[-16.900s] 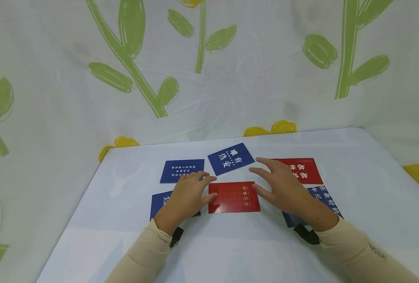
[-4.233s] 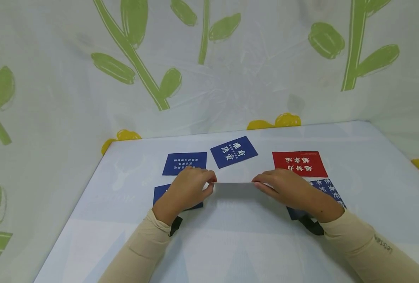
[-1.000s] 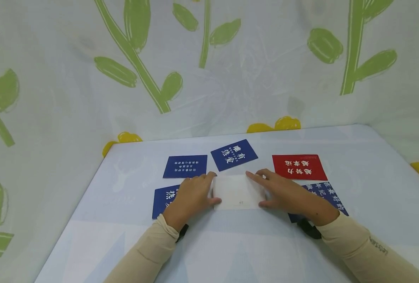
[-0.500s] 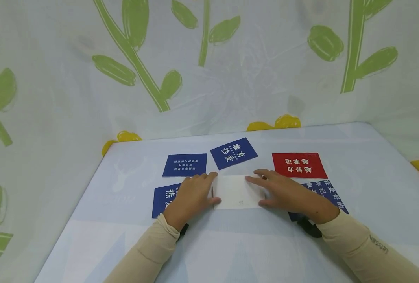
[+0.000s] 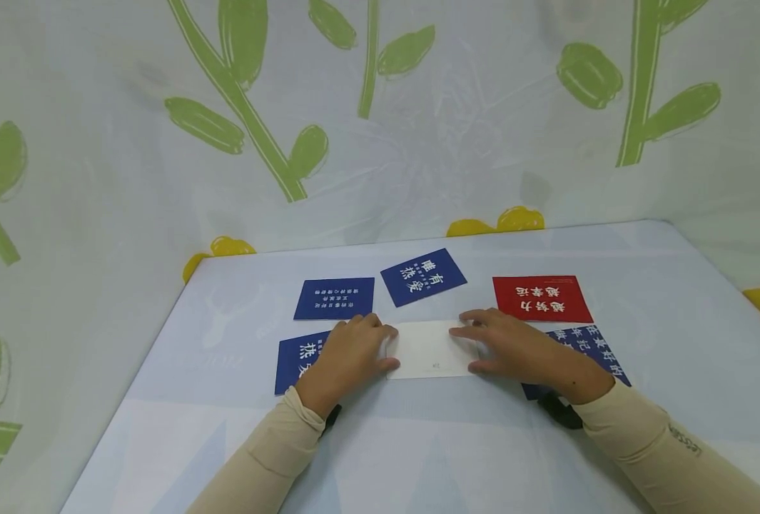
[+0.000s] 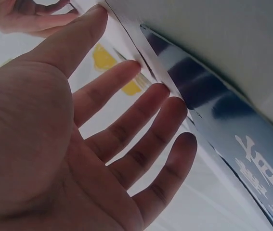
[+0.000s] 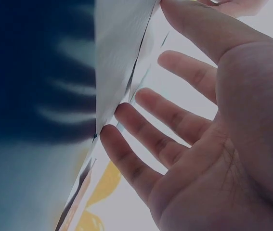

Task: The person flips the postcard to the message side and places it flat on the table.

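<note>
A white card, blank but for a small grey mark near its front edge, lies flat on the table between my hands. My left hand is at its left edge, thumb near the front corner and forefinger near the back one. At the right edge, my right hand lays its fingertips over the card's side, the thumb low by the front corner. Both wrist views show the fingers spread and gently bent, tips at the tabletop. Blue cards lie partly beneath each hand: one on the left, another on the right.
Behind the hands lie a blue card at left, a tilted blue card in the middle and a red card at right. The white table ends at a hanging cloth printed with green leaves.
The middle card first showed its red face, later stood on edge pinched by both hands, and now lies white side up. Lately the left forefinger has drawn slightly forward over the card.
</note>
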Tool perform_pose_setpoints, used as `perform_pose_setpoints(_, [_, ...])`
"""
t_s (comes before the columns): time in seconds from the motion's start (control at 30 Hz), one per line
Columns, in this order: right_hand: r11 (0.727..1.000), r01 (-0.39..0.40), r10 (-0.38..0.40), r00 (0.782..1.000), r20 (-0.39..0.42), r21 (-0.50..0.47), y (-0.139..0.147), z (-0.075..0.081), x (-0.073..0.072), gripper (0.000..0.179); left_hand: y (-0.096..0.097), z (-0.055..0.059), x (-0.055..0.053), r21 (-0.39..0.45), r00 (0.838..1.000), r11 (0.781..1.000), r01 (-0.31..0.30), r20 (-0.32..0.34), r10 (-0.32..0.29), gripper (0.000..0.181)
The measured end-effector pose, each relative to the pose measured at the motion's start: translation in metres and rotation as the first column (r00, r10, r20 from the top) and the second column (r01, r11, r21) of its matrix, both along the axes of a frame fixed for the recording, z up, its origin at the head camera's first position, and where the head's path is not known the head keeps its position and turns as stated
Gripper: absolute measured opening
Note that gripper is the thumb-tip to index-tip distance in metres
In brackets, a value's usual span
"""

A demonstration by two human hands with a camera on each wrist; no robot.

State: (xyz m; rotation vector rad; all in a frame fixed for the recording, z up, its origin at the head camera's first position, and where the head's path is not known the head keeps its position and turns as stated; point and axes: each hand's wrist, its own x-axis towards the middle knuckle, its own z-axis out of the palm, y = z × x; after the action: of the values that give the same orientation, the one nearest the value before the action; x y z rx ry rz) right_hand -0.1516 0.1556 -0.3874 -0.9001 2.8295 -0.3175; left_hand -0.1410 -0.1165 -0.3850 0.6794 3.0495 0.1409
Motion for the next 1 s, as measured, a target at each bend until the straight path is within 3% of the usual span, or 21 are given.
perform_pose_setpoints(0.7, [1.000, -0.030, 0.030, 1.000, 0.001, 0.009, -0.002, 0.002, 0.003, 0.056, -0.002, -0.001, 0.000, -0.030, 0.999, 0.999, 0.032, -0.005, -0.032, 0.046])
perform_pose_setpoints(1.0, [0.993, -0.110, 0.110, 0.994, -0.014, 0.038, -0.008, 0.001, 0.012, 0.053, -0.001, -0.002, -0.001, -0.015, 0.999, 0.999, 0.040, -0.006, -0.040, 0.045])
